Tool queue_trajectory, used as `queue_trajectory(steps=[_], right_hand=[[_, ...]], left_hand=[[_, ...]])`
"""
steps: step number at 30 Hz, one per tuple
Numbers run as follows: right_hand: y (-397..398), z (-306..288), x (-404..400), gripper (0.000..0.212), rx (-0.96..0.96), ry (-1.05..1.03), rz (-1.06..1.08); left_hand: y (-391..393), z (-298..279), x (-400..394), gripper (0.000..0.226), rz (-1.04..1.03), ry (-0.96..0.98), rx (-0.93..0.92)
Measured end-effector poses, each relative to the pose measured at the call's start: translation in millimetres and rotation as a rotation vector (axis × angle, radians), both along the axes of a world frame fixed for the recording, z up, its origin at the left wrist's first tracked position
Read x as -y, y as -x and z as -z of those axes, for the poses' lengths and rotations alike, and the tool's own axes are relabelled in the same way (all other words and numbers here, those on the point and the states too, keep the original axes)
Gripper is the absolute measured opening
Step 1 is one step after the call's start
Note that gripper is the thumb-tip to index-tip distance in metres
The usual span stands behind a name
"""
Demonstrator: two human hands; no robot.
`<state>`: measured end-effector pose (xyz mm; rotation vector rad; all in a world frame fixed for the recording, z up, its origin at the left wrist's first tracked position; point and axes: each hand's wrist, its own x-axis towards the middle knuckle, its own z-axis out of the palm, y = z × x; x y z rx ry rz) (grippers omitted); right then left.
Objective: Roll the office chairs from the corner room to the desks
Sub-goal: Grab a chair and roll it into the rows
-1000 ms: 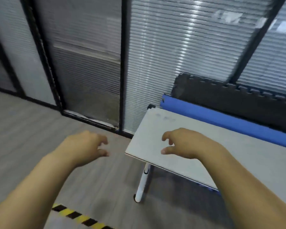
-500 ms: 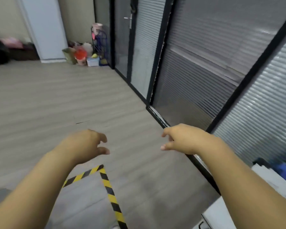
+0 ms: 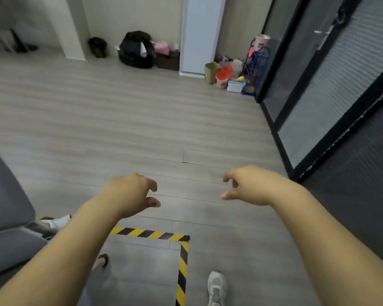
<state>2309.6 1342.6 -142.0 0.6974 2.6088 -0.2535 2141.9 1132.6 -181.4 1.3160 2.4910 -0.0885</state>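
Bare forearms, no sleeves; grey-white sneaker [image 3: 217,288] on rt foot.

open floor [image 3: 124,120] ahead, grey chair [image 3: 7,217] left, glass partition [image 3: 332,89] right

Two bare forearms reach forward from the bottom corners of the frame toward its middle, palms facing down, hands apart with a gap between them. The left hand [image 3: 128,193] sits left of centre, fingers loosely curled downward and thumb pointing right, holding nothing. The right hand [image 3: 248,186] sits right of centre at about the same height, fingers loosely bent, thumb and forefinger pointing left with a small space between them, also holding nothing.
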Motion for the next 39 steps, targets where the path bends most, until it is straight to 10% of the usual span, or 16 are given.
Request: queue_trajectory(steps=[15,39], right_hand=[[281,-6,-83,0.051,-0.002,-0.032,-0.818],[638,-29,170,0.049,-0.102,0.032,-1.765]], left_hand=[[72,1,-26,0.046,-0.809,-0.030,-0.001],[265,-35,90,0.046,-1.630,-0.047,-0.281]])
